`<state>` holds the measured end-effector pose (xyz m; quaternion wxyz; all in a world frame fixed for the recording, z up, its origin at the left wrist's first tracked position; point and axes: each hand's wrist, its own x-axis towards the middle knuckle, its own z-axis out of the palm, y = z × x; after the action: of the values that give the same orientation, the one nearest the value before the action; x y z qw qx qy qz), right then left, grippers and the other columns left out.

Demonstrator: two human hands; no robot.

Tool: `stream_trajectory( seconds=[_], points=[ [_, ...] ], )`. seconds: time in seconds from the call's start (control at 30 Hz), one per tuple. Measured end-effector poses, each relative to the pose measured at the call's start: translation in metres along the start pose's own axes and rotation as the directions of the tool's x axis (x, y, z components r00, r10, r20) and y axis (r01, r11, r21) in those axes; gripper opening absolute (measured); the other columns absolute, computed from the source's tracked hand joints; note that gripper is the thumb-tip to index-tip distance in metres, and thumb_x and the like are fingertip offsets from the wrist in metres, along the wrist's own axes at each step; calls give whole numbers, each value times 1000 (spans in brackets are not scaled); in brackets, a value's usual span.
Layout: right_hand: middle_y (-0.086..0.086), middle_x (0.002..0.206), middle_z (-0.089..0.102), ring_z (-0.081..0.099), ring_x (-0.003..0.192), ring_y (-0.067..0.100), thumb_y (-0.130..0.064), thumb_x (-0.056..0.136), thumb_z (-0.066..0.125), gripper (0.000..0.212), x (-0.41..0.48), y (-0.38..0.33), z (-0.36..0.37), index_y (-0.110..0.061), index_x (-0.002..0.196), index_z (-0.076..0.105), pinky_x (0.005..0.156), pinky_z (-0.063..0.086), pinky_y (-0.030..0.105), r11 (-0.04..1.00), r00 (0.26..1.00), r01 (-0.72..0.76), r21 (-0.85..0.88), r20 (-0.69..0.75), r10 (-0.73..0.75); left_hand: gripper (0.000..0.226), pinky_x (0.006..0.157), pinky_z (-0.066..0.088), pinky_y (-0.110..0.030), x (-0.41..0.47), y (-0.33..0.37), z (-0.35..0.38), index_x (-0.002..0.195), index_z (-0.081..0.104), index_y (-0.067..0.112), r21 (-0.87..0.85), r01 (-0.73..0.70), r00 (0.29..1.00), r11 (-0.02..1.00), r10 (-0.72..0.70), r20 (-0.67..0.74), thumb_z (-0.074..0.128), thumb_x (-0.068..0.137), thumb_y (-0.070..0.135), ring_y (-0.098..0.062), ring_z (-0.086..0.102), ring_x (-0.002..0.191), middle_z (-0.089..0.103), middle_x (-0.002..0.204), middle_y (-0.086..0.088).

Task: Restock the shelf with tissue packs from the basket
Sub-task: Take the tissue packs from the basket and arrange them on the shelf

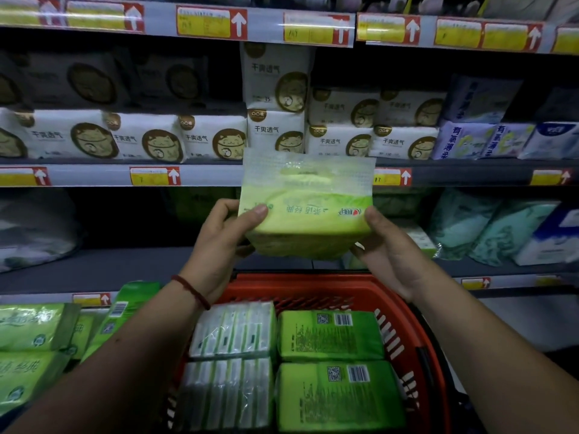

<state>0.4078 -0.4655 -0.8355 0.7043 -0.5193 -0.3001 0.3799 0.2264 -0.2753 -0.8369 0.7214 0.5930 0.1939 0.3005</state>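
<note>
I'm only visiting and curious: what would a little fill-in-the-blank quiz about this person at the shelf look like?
1. The tissue pack held up between the left hand and the right hand is mostly ____ in colour.
2. Below the hands, the plastic basket is coloured ____.
3. The string bracelet sits on the ____ wrist.
4. The white packs behind the held pack each show a cartoon ____.

Missing words: green; red; left; cat.
</note>
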Motion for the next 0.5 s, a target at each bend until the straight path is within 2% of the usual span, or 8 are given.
stream_trajectory(
  seconds=[0.07, 0.1, 0.2, 0.3, 0.37, 0.43, 0.5],
  points=[
    [5, 131, 70, 65, 119, 19, -40, 70, 81, 73, 3, 4, -2, -20, 137, 60, 96, 51, 29, 999, 999, -25, -48, -32, 23, 35, 79, 55, -41, -1, -6, 1, 89, 59, 26, -37, 25, 999, 999, -24, 26, 82, 67, 41, -15, 71, 90, 74, 94, 5],
    [6, 130, 70, 65, 119, 21, -38, 71, 77, 69, 4, 7, -4, -20, 136, 62, 99, 48, 33, 997, 998, -36, -65, -49, 33, 37, 80, 54, -42, -1, -9, 1, 92, 59, 23, -51, 45, 998, 998, -43, 37, 83, 68, 38, -17, 71, 93, 75, 96, 3],
    [3, 121, 74, 61, 118, 28, -37, 69, 74, 49, 5, 12, -12, -31, 118, 74, 104, 42, 43, 989, 990, -84, -122, -126, 69, 42, 87, 54, -44, -3, -18, 3, 106, 58, 15, -44, 112, 993, 993, -110, 51, 87, 77, 23, -22, 69, 105, 76, 106, 0],
    [5, 115, 74, 61, 119, 35, -25, 79, 67, 29, 8, 16, -19, -32, 105, 77, 109, 46, 49, 976, 967, -162, -145, -221, 128, 39, 90, 57, -39, -4, -33, 12, 116, 59, 11, -101, 173, 985, 980, -171, 34, 73, 81, 21, -21, 70, 109, 75, 115, -3],
    [10, 116, 72, 61, 123, 39, -13, 90, 60, 24, 9, 21, -25, -26, 103, 76, 111, 45, 56, 974, 954, -203, -98, -246, 174, 32, 89, 59, -36, -1, -44, 18, 118, 58, 10, -140, 214, 977, 967, -215, 8, 69, 89, 18, -21, 70, 112, 74, 118, -5],
    [12, 118, 72, 60, 125, 41, -9, 92, 57, 27, 12, 26, -31, -25, 99, 77, 112, 44, 58, 972, 944, -230, -39, -254, 213, 22, 83, 60, -32, 7, -54, 21, 115, 57, 10, -132, 247, 968, 960, -250, -4, 66, 95, 15, -22, 69, 113, 72, 118, -8],
    [15, 126, 69, 59, 127, 41, -8, 93, 56, 27, 19, 33, -40, -22, 108, 74, 113, 44, 57, 965, 935, -260, -17, -252, 247, 16, 73, 59, -28, 18, -62, 21, 111, 57, 11, -86, 278, 960, 957, -280, -6, 64, 97, 12, -20, 69, 108, 71, 115, -7]
  ],
)
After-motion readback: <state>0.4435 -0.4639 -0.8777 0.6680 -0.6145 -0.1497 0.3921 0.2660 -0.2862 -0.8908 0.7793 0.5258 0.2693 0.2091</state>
